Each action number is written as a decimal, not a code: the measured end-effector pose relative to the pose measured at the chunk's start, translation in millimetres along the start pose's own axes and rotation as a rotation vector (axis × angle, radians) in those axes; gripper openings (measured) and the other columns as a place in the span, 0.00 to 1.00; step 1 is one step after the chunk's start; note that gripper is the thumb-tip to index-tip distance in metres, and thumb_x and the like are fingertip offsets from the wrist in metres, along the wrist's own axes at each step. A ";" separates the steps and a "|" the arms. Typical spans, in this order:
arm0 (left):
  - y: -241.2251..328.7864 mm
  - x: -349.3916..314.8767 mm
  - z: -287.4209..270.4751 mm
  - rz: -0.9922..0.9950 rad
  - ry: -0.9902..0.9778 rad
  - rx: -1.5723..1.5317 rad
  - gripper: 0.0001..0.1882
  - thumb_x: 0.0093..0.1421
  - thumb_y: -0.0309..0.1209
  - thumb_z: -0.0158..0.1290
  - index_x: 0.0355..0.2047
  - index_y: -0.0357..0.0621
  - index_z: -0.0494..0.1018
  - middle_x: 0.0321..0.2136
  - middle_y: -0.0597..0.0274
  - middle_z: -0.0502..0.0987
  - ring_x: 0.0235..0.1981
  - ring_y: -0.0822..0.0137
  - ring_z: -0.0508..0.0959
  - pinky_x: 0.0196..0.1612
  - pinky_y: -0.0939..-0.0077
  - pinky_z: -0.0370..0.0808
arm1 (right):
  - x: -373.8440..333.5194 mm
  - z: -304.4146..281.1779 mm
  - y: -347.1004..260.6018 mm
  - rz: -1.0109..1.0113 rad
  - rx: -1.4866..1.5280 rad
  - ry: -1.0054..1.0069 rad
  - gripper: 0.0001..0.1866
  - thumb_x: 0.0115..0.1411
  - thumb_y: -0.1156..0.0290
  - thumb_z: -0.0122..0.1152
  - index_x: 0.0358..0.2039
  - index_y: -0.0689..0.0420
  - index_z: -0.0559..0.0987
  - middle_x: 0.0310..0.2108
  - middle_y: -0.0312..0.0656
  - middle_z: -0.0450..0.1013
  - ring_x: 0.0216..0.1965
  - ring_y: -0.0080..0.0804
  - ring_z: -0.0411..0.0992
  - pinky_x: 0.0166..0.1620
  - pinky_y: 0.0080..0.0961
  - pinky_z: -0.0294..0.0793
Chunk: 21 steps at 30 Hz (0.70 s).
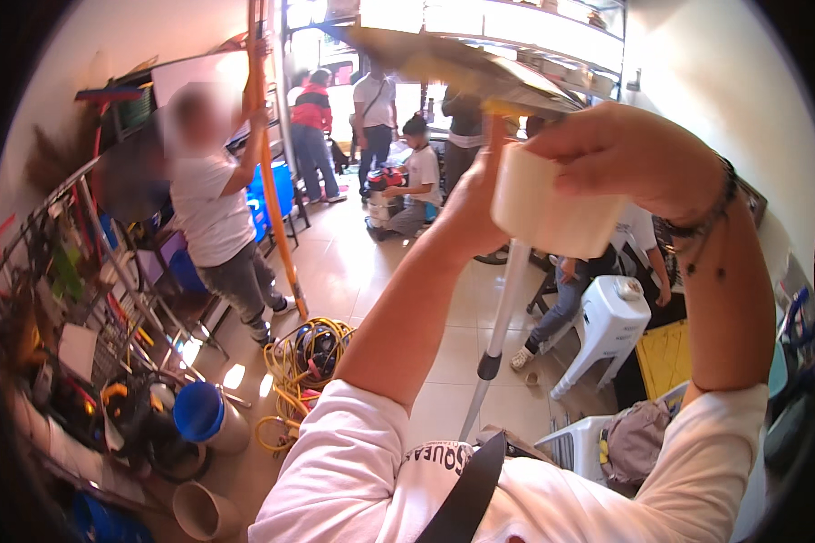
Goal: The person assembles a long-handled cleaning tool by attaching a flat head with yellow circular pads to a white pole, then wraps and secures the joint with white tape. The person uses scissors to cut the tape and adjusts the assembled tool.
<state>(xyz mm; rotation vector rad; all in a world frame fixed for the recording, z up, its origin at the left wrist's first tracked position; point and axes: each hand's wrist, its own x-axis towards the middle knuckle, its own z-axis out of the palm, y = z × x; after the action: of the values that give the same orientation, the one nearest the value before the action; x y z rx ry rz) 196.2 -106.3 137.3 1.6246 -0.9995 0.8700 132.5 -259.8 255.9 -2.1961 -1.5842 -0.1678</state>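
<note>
Raised in front of me, my right hand (pixel 620 158) grips a wide roll of cream-coloured packing tape (pixel 552 204). Just left of the roll, my left hand (pixel 480 199) is closed around the upper part of a light metal pole (pixel 509 308), its fingers mostly hidden by the tape. The pole slants down toward my chest and has a dark collar (pixel 489 366) partway along. Over both hands extends a blurred flat piece, dark and yellowish (pixel 462 68); how it joins the pole is hidden.
At left a person (pixel 213 190) holds a tall orange pole (pixel 281 217). Coiled yellow hose (pixel 308 362), a blue bucket (pixel 199 412) and racks of tools crowd the left floor. A white stool (pixel 611 317) and a bag (pixel 638 441) stand at right. Several people are farther back.
</note>
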 end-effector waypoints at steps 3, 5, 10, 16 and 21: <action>0.6 -3.1 10.4 -0.093 0.087 0.041 0.25 0.42 0.33 0.55 0.42 0.42 0.64 0.41 0.50 0.65 0.44 0.58 0.66 0.45 0.71 0.63 | 0.1 3.7 11.4 0.085 0.172 0.137 0.17 0.45 0.71 0.53 0.35 0.66 0.71 0.27 0.41 0.70 0.29 0.26 0.69 0.35 0.19 0.67; 0.6 -10.6 21.6 -0.171 0.181 0.056 0.24 0.43 0.32 0.54 0.43 0.42 0.63 0.41 0.51 0.65 0.44 0.58 0.66 0.45 0.71 0.63 | 4.8 6.8 18.8 0.113 0.307 0.173 0.17 0.45 0.71 0.53 0.37 0.66 0.71 0.28 0.41 0.70 0.29 0.24 0.69 0.35 0.18 0.67; -21.5 -40.4 48.6 -0.315 0.337 -0.628 0.11 0.49 0.28 0.46 0.34 0.39 0.66 0.28 0.67 0.67 0.28 0.76 0.66 0.31 0.83 0.63 | 28.4 17.8 3.9 0.174 0.460 0.243 0.24 0.43 0.71 0.54 0.43 0.65 0.66 0.29 0.42 0.67 0.28 0.25 0.67 0.30 0.19 0.67; -11.2 -45.8 72.0 -0.288 0.258 -0.834 0.11 0.53 0.33 0.47 0.33 0.39 0.66 0.27 0.70 0.67 0.28 0.79 0.64 0.31 0.85 0.61 | 48.1 36.0 6.8 0.145 -0.127 0.242 0.18 0.44 0.68 0.53 0.38 0.58 0.71 0.32 0.40 0.66 0.27 0.30 0.68 0.30 0.21 0.69; -25.0 -46.2 83.0 -0.431 0.279 -1.117 0.13 0.55 0.31 0.44 0.40 0.39 0.66 0.35 0.65 0.70 0.37 0.74 0.68 0.42 0.81 0.62 | 61.7 41.1 18.0 0.285 -0.076 0.086 0.24 0.44 0.63 0.53 0.42 0.59 0.67 0.34 0.44 0.66 0.28 0.32 0.69 0.29 0.22 0.70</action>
<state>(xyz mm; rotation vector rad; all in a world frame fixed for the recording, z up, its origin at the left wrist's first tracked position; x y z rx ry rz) 206.4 -173.6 66.4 0.6731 -0.6750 0.1338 164.3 -193.6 234.8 -2.4095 -1.2216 -0.2360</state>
